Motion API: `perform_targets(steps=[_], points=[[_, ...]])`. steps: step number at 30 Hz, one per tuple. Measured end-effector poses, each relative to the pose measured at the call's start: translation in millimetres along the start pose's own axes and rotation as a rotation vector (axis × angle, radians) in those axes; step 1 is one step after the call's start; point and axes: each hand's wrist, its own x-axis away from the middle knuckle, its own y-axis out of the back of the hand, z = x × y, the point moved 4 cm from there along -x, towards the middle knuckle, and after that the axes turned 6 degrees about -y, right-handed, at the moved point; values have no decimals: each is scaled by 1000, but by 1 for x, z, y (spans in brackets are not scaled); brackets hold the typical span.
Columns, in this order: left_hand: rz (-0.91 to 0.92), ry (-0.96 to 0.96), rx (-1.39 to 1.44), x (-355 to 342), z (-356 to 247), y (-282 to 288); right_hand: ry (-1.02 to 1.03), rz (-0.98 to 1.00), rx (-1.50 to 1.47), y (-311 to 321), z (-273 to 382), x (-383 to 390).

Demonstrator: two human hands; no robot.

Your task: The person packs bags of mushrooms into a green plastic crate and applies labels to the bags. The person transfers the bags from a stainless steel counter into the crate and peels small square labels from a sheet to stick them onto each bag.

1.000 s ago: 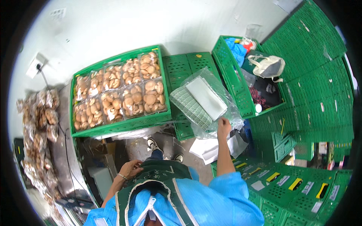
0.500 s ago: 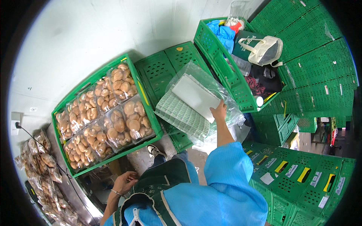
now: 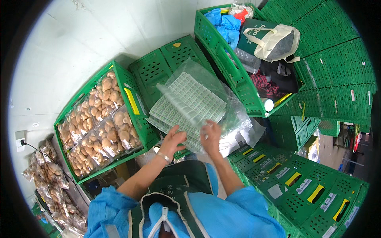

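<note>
Two sheets of small green-and-white labels (image 3: 168, 115) lie overlapping on a green crate in front of me. A clear plastic bag (image 3: 188, 67) covers part of them. At the sheets' near edge is my right hand (image 3: 211, 138), its fingers bent and closed on what looks like the bag's near edge; the fingertips are slightly blurred. My left hand (image 3: 173, 141) is beside the sheets' near left corner, fingers half bent and apart, with nothing seen in it.
To the left stands a green crate (image 3: 145, 131) of packed mushrooms (image 3: 107, 95). Bagged brown goods (image 3: 47, 178) hang or lie at far left. A crate (image 3: 234, 79) of bags and clothing stands at back right. Stacked green crates (image 3: 289, 170) are on the right.
The sheet my right hand held has been laid down, its labels now facing up. My right hand has drawn nearer and left. My left hand has risen from my side to the sheets.
</note>
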Motion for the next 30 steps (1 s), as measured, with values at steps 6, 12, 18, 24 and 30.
perform_targets(steps=[6, 12, 18, 24, 30], points=[[-219, -26, 1, -71, 37, 13, -24, 298, -232, -18, 29, 46], [-304, -64, 110, -69, 50, 32, -55, 549, -443, -12, 10, 25], [-371, -175, 141, -56, 29, 17, -9, 552, -135, -24, 33, 18], [-260, -213, 207, -53, 10, 11, -43, 488, -115, -33, 35, 8], [-177, -119, 217, -54, 5, 9, -18, 497, -375, -25, 20, -24]])
